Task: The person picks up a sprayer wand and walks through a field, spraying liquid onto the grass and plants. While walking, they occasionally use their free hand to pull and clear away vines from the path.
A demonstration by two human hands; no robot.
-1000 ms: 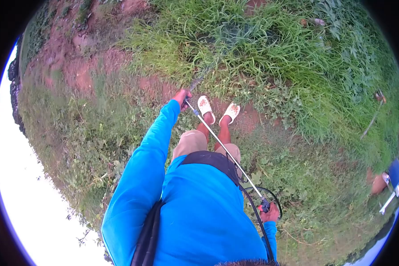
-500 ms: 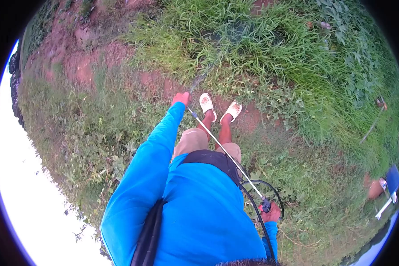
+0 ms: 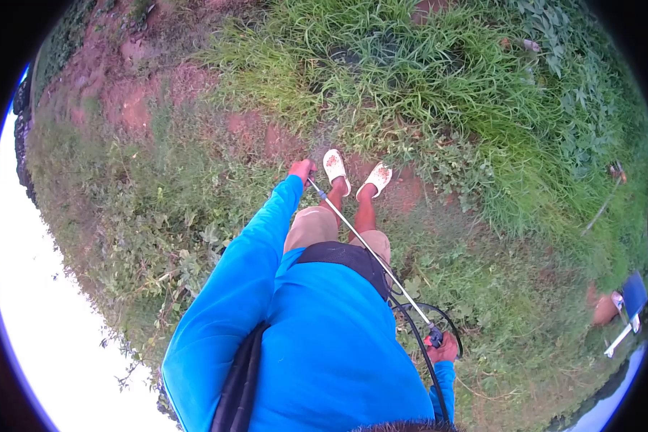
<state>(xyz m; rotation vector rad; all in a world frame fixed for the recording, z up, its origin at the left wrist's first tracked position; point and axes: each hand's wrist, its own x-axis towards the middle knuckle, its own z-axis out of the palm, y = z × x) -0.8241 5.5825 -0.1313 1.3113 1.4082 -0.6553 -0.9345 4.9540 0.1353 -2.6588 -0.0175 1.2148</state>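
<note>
A spray wand [image 3: 381, 266] with a thin pale tube slants across the front of my body. At its far end, near my shoes, my left hand [image 3: 303, 170] is closed around the tip by the nozzle; the nozzle itself is mostly hidden by the fingers. Low on the right, my right hand [image 3: 444, 348] grips the dark trigger handle [image 3: 434, 335], where a bit of red shows. From the handle a black hose [image 3: 417, 342] loops and runs back along my side.
White clogs [image 3: 335, 166] stand on reddish soil among weeds. Tall green grass [image 3: 410, 79] grows ahead and to the right. A stick [image 3: 602, 207] lies in the grass at right. A blue panel-like object [image 3: 634, 294] with a white post is at the far right. A black strap [image 3: 241, 378] crosses my left side.
My left hand and the wand tip have shifted slightly down and to the right. The pale streak of spray beyond the tip looks fainter now. My right hand has barely moved.
</note>
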